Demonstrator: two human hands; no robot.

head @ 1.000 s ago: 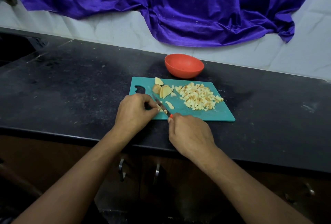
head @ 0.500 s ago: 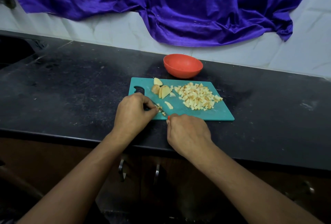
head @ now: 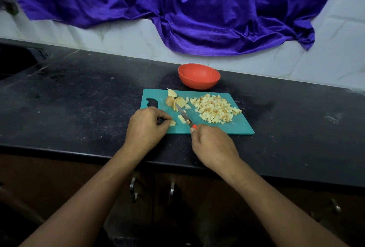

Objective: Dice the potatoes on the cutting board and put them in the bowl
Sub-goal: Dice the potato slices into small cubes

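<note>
A teal cutting board (head: 233, 127) lies on the black counter. A pile of diced potato (head: 214, 107) covers its right half. Larger potato chunks (head: 176, 100) sit near its back left, by the handle hole. My left hand (head: 146, 128) pinches a small potato piece (head: 172, 122) at the board's front left. My right hand (head: 213, 144) grips a small knife (head: 183, 115) with an orange handle; the blade is lifted and points away toward the chunks. A thin potato strip (head: 181, 118) lies beside the blade. The orange bowl (head: 199, 76) stands just behind the board.
The black counter (head: 79, 98) stretches left and right of the board, with its front edge under my wrists. A purple cloth (head: 177, 10) hangs on the tiled wall behind. Cabinet handles (head: 133, 189) show below the counter. A dark recess (head: 11, 63) sits at the far left.
The knife has come out from beside my left fingers and shifted right, its blade now raised and fully visible. My left hand still pinches a small piece.
</note>
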